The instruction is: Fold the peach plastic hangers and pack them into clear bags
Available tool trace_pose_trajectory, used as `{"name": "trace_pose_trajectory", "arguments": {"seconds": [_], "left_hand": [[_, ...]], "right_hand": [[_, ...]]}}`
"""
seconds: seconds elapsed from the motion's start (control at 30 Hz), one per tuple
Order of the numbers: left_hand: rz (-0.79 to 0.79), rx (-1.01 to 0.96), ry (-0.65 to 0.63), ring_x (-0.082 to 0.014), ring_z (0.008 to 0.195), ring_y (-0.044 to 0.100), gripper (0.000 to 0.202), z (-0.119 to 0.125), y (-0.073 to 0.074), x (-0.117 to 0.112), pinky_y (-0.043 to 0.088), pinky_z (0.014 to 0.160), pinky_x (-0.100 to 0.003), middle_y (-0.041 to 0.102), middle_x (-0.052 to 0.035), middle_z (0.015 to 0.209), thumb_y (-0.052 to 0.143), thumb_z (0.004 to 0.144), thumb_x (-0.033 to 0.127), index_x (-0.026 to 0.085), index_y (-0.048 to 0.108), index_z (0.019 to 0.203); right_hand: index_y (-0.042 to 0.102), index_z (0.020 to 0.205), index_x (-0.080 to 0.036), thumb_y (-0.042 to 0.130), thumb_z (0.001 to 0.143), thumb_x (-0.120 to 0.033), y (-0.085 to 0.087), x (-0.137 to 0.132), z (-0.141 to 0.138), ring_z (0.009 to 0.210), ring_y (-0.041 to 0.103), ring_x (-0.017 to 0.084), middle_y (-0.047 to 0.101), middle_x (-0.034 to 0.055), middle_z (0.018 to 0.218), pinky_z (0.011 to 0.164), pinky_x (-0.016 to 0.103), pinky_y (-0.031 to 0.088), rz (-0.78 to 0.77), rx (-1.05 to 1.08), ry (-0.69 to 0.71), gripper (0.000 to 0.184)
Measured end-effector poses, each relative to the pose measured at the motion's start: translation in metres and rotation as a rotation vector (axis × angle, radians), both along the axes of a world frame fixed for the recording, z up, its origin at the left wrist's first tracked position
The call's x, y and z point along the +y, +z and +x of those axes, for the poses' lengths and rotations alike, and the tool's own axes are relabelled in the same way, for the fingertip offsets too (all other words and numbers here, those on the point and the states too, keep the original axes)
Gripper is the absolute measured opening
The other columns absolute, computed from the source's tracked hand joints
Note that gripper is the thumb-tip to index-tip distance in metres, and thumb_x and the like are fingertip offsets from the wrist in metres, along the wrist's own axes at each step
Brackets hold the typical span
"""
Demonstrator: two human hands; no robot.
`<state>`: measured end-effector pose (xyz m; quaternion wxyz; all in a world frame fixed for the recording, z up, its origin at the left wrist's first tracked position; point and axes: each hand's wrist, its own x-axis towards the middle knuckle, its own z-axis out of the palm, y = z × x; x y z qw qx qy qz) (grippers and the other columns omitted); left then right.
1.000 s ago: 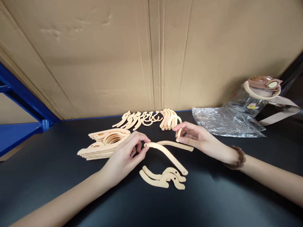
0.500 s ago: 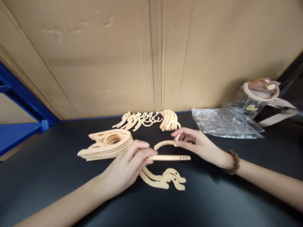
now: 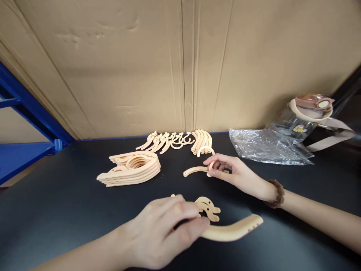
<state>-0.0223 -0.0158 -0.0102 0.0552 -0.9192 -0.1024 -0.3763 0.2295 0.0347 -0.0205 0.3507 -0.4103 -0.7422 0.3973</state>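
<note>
My left hand (image 3: 169, 229) is closed on one end of a curved beige hanger arm (image 3: 231, 232), whose free end with small slots points right. Behind those fingers, two flat curved hanger pieces (image 3: 210, 210) with small holes lie on the table, partly hidden. My right hand (image 3: 229, 169) pinches a beige hanger hook (image 3: 205, 149) between thumb and fingers. Another curved hanger arm (image 3: 194, 171) extends left from beside the right fingertips; whether it is joined to the hook I cannot tell.
A stack of folded hangers (image 3: 132, 171) sits at left on the black table (image 3: 70, 210). Along the cardboard wall (image 3: 126, 75) lie loose arm pieces (image 3: 155, 142), hooks (image 3: 179, 140) and more curved arms (image 3: 201, 140). Clear plastic bag (image 3: 267, 146) and strapped bottle (image 3: 304, 116) stand right.
My left hand has come nearer and to the right, turning its hanger arm so the broad side shows. My right hand stays nearly in place with the hook.
</note>
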Motion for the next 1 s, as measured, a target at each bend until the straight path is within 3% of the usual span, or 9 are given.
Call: {"name": "trace_pose_trajectory", "arguments": {"seconds": [0.17, 0.43, 1.0], "left_hand": [[0.014, -0.038, 0.107, -0.0114, 0.06, 0.055, 0.02, -0.0024, -0.0037, 0.0084, 0.051, 0.053, -0.023, 0.061, -0.003, 0.084, 0.038, 0.103, 0.013, 0.016, 0.056, 0.111], [-0.024, 0.009, 0.063, -0.0132, 0.066, 0.053, 0.024, -0.004, -0.0018, 0.008, 0.05, 0.058, -0.024, 0.058, -0.0046, 0.087, 0.04, 0.097, 0.005, 0.013, 0.056, 0.113], [-0.132, 0.025, 0.087, -0.0123, 0.071, 0.059, 0.024, -0.005, -0.0008, 0.0093, 0.053, 0.06, -0.02, 0.058, -0.0053, 0.094, 0.037, 0.101, 0.009, 0.014, 0.053, 0.118]], "right_hand": [[0.067, 0.104, -0.024, 0.066, 0.09, -0.042, -0.0006, -0.0024, -0.0021, 0.071, 0.057, 0.015, 0.064, -0.0007, 0.082, 0.066, 0.03, 0.048, -0.001, -0.027, 0.016, 0.024], [0.067, 0.104, -0.025, 0.065, 0.09, -0.043, -0.0015, -0.0019, -0.0023, 0.07, 0.055, 0.015, 0.062, -0.0014, 0.08, 0.065, 0.029, 0.046, 0.01, -0.047, 0.026, 0.023], [0.066, 0.101, -0.024, 0.066, 0.09, -0.041, -0.0006, -0.0019, -0.002, 0.071, 0.057, 0.015, 0.062, -0.002, 0.078, 0.066, 0.03, 0.047, 0.01, -0.06, 0.04, 0.02]]}}
